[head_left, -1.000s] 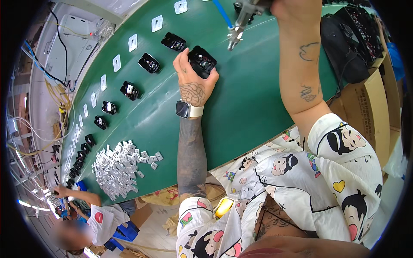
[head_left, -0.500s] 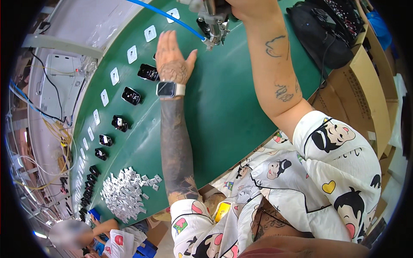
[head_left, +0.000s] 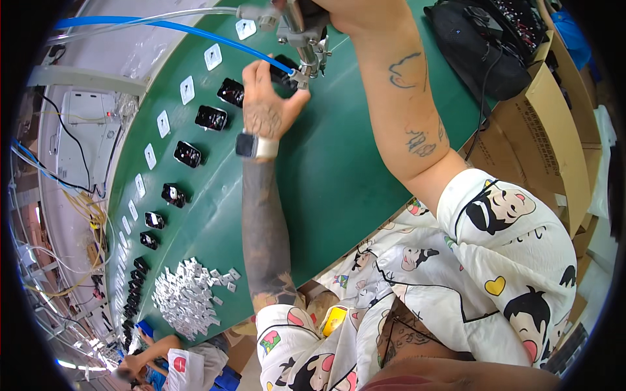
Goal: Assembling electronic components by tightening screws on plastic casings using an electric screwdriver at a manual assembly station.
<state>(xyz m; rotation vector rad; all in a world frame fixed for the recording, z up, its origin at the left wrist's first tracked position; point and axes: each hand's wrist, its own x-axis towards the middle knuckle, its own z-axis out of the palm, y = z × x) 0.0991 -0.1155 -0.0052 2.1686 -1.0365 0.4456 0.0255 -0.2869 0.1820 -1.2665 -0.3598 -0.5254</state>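
Note:
My left hand (head_left: 268, 107), wearing a smartwatch (head_left: 254, 144), reaches over the green table. Its fingers are curved, the thumb well apart from them, with nothing visible held. Near its fingertips lies a black, box-like small device (head_left: 284, 68), partly covered by a metal nozzle fitting (head_left: 306, 55) on a blue hose (head_left: 176, 27). Whether my fingers touch either one I cannot make out. Just left of the hand sits another black device (head_left: 231, 92). My right hand (head_left: 336, 10) is at the top edge beside the metal fitting; its fingers are out of sight.
More black devices (head_left: 188, 154) run in a curved line beside a row of white square pieces (head_left: 188, 90). A heap of small white parts (head_left: 186, 300) lies at lower left. A black bag (head_left: 479, 52) and cardboard boxes (head_left: 521, 140) stand right. Another person's arm (head_left: 153, 352) shows lower left.
My left hand's fingers have gone from straight and flat to curved, and the hand has come closer to the nozzle. The view has shifted slightly, showing more of the hoses.

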